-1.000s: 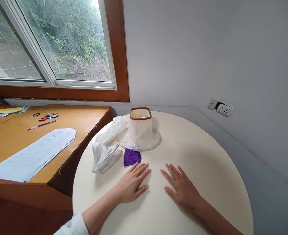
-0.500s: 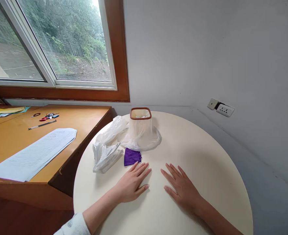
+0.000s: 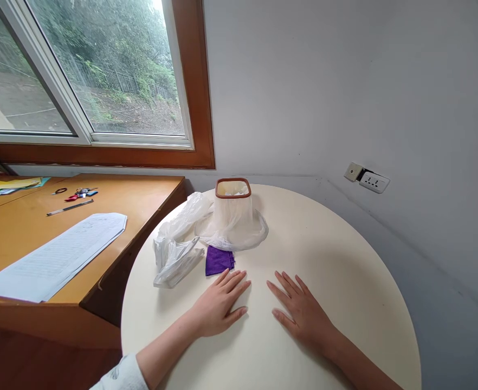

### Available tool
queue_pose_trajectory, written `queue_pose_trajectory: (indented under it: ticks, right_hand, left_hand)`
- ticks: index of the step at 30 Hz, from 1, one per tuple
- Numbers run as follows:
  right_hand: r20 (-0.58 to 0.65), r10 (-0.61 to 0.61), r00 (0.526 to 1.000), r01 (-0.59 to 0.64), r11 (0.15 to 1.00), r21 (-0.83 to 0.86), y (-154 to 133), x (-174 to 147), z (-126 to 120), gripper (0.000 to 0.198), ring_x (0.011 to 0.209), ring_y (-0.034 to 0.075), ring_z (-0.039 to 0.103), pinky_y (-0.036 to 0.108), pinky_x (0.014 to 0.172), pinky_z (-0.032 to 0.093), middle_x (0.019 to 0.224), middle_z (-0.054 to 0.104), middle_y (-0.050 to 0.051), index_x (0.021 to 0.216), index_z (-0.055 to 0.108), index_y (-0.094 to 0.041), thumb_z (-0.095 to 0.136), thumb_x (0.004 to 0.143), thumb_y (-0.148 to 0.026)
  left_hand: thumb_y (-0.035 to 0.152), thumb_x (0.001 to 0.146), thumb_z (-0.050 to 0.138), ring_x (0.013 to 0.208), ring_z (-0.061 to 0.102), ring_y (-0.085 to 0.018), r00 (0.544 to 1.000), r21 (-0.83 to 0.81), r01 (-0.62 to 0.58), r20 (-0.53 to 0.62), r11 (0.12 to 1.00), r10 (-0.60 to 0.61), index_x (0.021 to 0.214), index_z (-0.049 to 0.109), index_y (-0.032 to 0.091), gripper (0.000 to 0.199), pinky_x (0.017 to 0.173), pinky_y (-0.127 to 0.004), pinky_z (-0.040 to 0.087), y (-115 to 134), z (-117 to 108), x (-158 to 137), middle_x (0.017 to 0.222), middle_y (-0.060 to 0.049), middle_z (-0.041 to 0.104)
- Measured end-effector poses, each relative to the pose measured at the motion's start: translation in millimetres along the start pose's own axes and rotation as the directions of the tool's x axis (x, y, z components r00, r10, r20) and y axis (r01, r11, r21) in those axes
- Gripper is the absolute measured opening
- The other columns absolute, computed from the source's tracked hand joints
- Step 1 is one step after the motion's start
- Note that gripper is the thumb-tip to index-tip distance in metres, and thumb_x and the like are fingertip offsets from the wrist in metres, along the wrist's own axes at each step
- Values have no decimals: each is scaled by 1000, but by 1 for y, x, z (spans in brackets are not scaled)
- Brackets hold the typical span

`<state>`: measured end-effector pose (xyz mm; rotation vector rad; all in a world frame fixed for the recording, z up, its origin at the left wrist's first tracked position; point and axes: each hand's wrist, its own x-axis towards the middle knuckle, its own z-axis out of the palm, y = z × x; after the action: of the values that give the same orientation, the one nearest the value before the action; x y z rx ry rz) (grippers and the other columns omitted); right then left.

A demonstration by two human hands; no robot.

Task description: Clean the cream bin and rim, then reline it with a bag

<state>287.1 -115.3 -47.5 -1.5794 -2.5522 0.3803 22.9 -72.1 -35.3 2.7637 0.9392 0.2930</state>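
Note:
My left hand (image 3: 218, 306) lies flat on the round cream table (image 3: 324, 227), fingers spread, holding nothing. Just beyond its fingertips is a folded purple cloth (image 3: 218, 261). My right hand (image 3: 299, 309) also rests palm down with its fingers apart, some way to the right, touching only the tabletop. Toward the back stands a small bin (image 3: 233, 211) with a brown rim, lined with a thin translucent bag whose skirt spreads around its base. To its left lies a crumpled white plastic bag (image 3: 176, 254).
On the left, a wooden desk (image 3: 149, 195) holds a stack of papers (image 3: 60, 257), a pen (image 3: 70, 207), a bunch of keys (image 3: 82, 194) and coloured sheets (image 3: 11, 185). A window is behind it. A power socket (image 3: 374, 182) is on the wall at the right.

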Motion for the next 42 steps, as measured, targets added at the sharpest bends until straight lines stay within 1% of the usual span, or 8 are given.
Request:
queue_pose_trajectory:
  ticks: [7,17,21,25,28,31,35,42]
  right_hand:
    - [-24,-9,1000,9,1000,9,2,0,2,53,138,22,14,47,112,12,150,16,0,141,17,-35,28,91,-50]
    - [-23,5,1000,-4,1000,13,0,0,1,52,138,21,14,47,112,13,150,16,-2,141,18,-37,25,91,-51]
    - [-16,3,1000,-3,1000,13,1,1,1,52,138,21,15,47,112,13,150,17,-2,141,20,-36,26,91,-52]
    - [-34,-6,999,7,1000,20,2,1,2,52,137,22,17,47,112,14,149,19,-1,140,23,-35,28,91,-50]
    - [-57,-12,998,14,999,31,2,0,2,49,136,22,21,47,111,16,148,25,1,138,31,-32,30,91,-47]
    - [-121,-13,993,20,998,54,2,-1,1,43,132,22,30,46,110,22,142,38,3,132,44,-27,30,93,-39]
    - [-272,-34,962,58,995,81,3,5,0,34,114,20,51,43,103,33,118,60,6,111,60,-23,32,92,-26]
    - [-515,-156,843,223,972,71,-1,66,-28,28,96,21,58,40,87,42,99,66,8,99,62,-22,35,90,-23]
  left_hand:
    - [41,89,39,132,32,-27,1000,-2,8,15,1000,-8,139,29,23,53,108,-51,25,2,-2,0,143,-10,35]
    - [27,88,42,123,43,-26,998,16,-11,-69,1000,12,126,45,19,39,106,-48,31,5,-4,2,131,-10,50]
    - [21,87,40,106,55,-23,992,-6,-11,-124,1000,10,110,55,18,27,96,-40,40,7,-8,13,111,-9,62]
    - [20,86,38,75,58,-18,975,-63,91,-196,994,-102,82,59,18,21,71,-31,45,1,-12,33,80,-6,63]
    - [20,85,37,65,53,-15,920,-164,233,-283,959,-272,70,53,18,22,60,-27,40,-10,-12,45,73,-5,58]
    - [20,85,36,60,49,-13,867,-266,301,-324,916,-379,65,48,19,23,56,-25,37,-21,-9,52,69,-3,54]
    - [22,85,36,58,46,-13,854,-298,307,-332,904,-399,63,45,19,23,55,-25,34,-31,-5,51,66,-1,50]
    - [24,84,38,55,45,-13,838,-292,348,-328,891,-436,59,41,20,26,53,-25,32,-38,-4,48,62,1,49]
